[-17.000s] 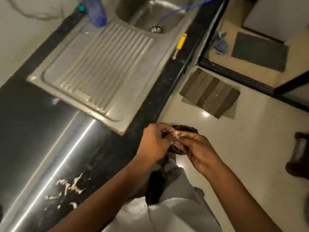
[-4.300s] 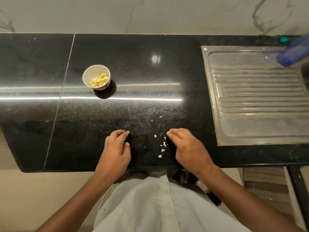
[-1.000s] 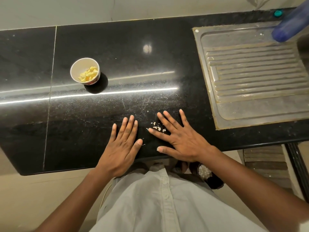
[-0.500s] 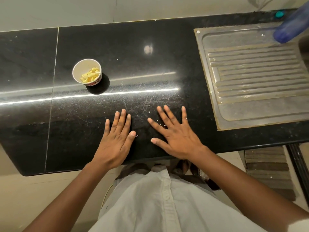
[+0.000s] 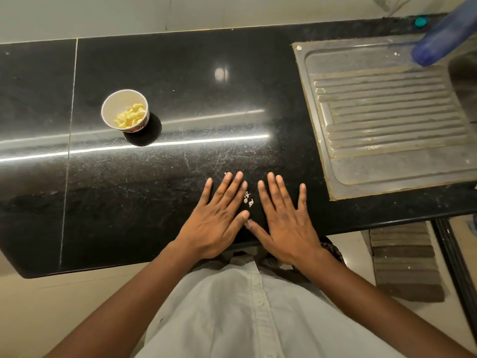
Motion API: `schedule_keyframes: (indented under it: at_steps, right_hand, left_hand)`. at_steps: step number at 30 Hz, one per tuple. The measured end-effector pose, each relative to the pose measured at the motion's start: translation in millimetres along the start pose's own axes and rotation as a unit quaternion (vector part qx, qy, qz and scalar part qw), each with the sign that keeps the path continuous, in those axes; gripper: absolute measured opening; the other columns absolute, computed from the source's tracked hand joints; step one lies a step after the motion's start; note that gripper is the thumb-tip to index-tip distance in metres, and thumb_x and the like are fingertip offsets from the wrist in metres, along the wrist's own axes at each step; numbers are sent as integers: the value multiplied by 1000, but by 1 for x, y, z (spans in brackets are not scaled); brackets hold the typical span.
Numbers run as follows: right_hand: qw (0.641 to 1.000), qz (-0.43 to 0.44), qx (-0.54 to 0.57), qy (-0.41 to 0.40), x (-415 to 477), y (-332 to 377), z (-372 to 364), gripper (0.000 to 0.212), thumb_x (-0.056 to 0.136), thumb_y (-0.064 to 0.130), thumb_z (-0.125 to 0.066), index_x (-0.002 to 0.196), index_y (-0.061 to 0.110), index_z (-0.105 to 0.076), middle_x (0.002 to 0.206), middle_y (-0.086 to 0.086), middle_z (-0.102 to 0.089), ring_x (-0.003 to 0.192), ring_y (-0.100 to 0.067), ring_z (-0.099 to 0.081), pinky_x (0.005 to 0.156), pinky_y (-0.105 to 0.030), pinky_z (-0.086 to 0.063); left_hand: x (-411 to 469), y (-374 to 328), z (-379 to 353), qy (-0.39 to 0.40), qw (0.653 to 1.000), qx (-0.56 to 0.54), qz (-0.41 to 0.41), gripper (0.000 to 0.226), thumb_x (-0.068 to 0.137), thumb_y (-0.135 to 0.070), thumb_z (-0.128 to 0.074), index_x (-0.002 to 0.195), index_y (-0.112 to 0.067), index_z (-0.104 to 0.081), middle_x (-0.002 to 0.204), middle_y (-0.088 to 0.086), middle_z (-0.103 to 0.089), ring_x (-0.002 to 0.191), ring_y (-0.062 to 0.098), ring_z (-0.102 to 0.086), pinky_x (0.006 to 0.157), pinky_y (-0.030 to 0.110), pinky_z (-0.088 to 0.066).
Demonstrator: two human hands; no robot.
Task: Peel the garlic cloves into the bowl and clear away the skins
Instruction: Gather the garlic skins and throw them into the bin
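A small white bowl [image 5: 113,104] holding several peeled yellow garlic cloves [image 5: 129,117] stands on the black counter [image 5: 180,86], far left of my hands. My left hand [image 5: 219,215] and my right hand [image 5: 286,218] lie flat on the counter near its front edge, fingers straight, thumbs almost meeting. A few small white skin flakes [image 5: 248,198] lie on the counter in the gap between the two hands. Neither hand holds anything.
A steel sink drainboard [image 5: 387,120] is set into the counter at the right, with a blue bottle [image 5: 438,40] at its far corner. A striped floor mat [image 5: 405,262] lies below at the right. A pale wall runs behind the counter.
Both hands have slid closer together, still flat on the counter, and the skin flakes are now gathered in the narrow gap between them. The bowl has not moved.
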State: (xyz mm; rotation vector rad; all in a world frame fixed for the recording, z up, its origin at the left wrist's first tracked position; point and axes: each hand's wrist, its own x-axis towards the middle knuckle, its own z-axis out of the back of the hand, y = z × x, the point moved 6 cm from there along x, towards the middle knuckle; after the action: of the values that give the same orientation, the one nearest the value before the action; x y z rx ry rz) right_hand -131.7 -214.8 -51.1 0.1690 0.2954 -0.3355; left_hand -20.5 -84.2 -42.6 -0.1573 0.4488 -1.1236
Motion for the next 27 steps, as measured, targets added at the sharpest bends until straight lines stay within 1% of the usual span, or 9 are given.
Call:
schedule_keyframes:
  at_steps: [2,5,8,11,14,18,23,25,27]
  right_hand:
    - [999,28,16,-2,8,13,3,91,102,81,-6,168,21,14,174,-5,29,161,-21,25,127,-68,5]
    - [996,78,40,-22,24,20,14,85,105,77,-14,169,26,10,176,-1,23,162,-17,22,130,-61,2]
    - [992,103,63,-44,50,17,29,84,106,74,-21,170,25,2,178,1,13,163,-14,15,133,-53,0]
    - [987,146,55,-36,74,20,36,81,107,71,-25,171,24,-7,179,3,0,164,-12,6,134,-48,-5]
    - [981,186,36,-31,78,28,35,78,108,67,-27,170,19,-16,178,1,-11,164,-13,-3,134,-44,-9]
    - [976,205,56,-48,53,25,30,67,112,54,-31,167,14,-29,175,-4,-24,163,-15,-17,134,-41,-15]
    - [969,234,57,-58,19,17,17,55,115,37,-37,165,15,-34,172,-6,-32,161,-18,-24,131,-38,-24]
    - [967,239,58,-66,18,17,17,53,114,31,-41,165,17,-34,170,-6,-36,160,-18,-28,129,-38,-30]
    - [966,242,54,-79,20,19,21,54,112,24,-49,163,16,-36,166,-7,-41,156,-21,-35,126,-39,-37]
  left_hand:
    - [-3,5,5,-5,1000,-13,10,65,114,-50,-13,166,-20,13,171,-4,29,157,13,29,130,53,10]
    - [-9,24,15,-21,998,-22,47,66,113,-51,-11,165,-20,14,171,-5,32,157,13,29,130,51,12]
    - [-14,44,21,-26,996,-24,76,69,111,-54,-10,165,-20,14,170,-5,32,157,13,28,130,51,12]
    - [-12,54,23,-18,996,-25,88,70,109,-56,-7,166,-21,12,171,-6,30,157,11,29,130,51,12]
    - [-7,52,22,-9,997,-31,75,69,109,-57,-7,166,-22,10,171,-8,27,156,8,29,131,49,12]
    - [-6,36,15,1,999,-35,32,65,113,-51,-15,166,-22,9,172,-9,25,156,7,28,131,48,11]
    - [-9,24,9,1,999,-42,19,64,114,-49,-17,166,-22,8,172,-8,24,156,6,28,130,44,15]
    - [-10,23,8,-6,999,-37,12,64,114,-49,-17,167,-21,5,174,-8,21,157,7,26,131,43,13]
    - [-10,23,9,-26,999,-23,9,64,113,-47,-21,168,-20,-4,176,-5,10,161,10,17,132,44,5]
